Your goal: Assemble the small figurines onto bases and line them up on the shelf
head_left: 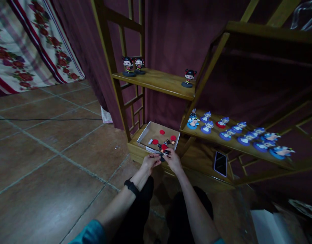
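Both of my hands meet at the near edge of a shallow cardboard box (146,130). Between them is a small black-haired figurine (162,157) on a dark round base. My left hand (150,162) pinches it low, by the base, while my right hand (173,160) grips its upper part; fingers cover much of it. Inside the box lie several loose figurines with red round bases, one red disc (162,132) among them near the back wall.
Three figurines with dark bases stand on the upper wooden shelf (158,81). Several blue and white figurines (207,127) fill the right shelf. Below it lies a phone (220,164). A thin cable (49,119) crosses the tiled floor on the left, near a curtain (82,40).
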Demonstrator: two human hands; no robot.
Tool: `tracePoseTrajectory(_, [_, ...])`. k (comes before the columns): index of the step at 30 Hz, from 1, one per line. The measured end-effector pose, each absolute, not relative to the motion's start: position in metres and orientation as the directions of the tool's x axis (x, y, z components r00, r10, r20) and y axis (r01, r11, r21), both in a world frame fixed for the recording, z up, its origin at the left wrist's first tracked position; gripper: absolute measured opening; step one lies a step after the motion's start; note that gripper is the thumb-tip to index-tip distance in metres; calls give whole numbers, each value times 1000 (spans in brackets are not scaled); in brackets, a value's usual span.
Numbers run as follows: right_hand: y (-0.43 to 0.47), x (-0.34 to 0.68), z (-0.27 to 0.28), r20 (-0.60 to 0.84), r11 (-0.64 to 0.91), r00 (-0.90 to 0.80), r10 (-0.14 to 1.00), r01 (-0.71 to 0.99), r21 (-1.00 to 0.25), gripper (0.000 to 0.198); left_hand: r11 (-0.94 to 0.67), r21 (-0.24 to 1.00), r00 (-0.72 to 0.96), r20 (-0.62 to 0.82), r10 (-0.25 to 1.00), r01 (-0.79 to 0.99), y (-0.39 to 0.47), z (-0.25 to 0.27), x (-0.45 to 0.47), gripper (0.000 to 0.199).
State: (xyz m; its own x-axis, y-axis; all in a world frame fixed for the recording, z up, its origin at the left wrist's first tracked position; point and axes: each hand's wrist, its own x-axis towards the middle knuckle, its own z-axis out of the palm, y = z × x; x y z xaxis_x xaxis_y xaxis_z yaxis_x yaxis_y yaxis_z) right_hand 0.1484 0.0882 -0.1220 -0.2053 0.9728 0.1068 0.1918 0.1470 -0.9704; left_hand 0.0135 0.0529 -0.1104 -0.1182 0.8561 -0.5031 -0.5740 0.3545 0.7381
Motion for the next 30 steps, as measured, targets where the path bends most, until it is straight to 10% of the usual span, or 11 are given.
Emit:
tracePoseTrajectory(16, [86, 142, -123, 109, 179, -244, 964, 287, -941, 31, 359, 665, -97, -545, 833, -655, 54, -118, 8, 12])
tracePoseTrajectory(30, [84, 142, -129, 137, 174, -222, 965, 158, -972, 52, 235, 846, -179, -356, 917, -478, 52, -115, 19, 16])
